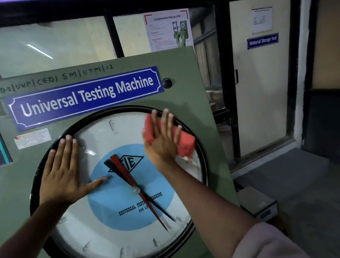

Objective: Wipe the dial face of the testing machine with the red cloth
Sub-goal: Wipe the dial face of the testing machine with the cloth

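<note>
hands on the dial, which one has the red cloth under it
The right hand, pressing the red cloth at the dial's upper right; the left hand lies bare.

I am seeing a red cloth [185, 141] showing at two o'clock on the white dial face [104, 238], whose centre disc [118, 206] is pale blue, ringed by a black bezel [33, 195]; the machine panel [10, 186] is looking dull green, its nameplate [84, 96] blue with white lettering.

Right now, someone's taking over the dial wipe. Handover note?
Right hand: flat, pressing the red cloth on the dial face, upper right, near the black rim.
Left hand: empty, palm flat on the glass, upper left, bracing.
Done: cannot tell from this view which areas are wiped.
Left: centre, lower half, left side under the bracing hand.
</note>
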A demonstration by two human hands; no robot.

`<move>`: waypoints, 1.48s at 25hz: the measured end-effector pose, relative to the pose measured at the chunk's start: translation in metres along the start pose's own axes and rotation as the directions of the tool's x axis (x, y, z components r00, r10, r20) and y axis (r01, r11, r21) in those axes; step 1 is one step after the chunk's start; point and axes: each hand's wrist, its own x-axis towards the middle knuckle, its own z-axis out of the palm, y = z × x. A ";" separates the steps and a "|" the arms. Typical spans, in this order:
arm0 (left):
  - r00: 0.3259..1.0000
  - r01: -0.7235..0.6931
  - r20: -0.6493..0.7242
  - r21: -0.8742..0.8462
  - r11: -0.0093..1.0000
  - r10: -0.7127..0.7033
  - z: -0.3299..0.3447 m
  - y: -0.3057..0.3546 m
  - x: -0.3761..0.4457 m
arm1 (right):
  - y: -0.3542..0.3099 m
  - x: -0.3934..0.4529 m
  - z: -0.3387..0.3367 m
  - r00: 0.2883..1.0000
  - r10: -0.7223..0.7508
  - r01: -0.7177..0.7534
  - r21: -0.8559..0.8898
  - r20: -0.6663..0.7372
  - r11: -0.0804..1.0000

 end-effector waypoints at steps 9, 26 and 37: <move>1.000 0.005 -0.013 -0.024 1.000 -0.005 0.003 0.002 -0.001 | 0.072 -0.077 0.018 0.999 0.043 -0.043 -0.051 -0.007 0.998; 0.942 0.258 -0.197 -0.099 0.961 -0.273 0.003 0.007 -0.016 | -0.062 0.046 0.009 0.979 0.000 0.007 0.036 -0.206 0.999; 0.950 0.147 -0.283 0.025 0.989 -0.134 0.023 -0.004 -0.020 | -0.083 0.049 0.010 0.851 -0.516 0.501 -0.143 -0.095 0.853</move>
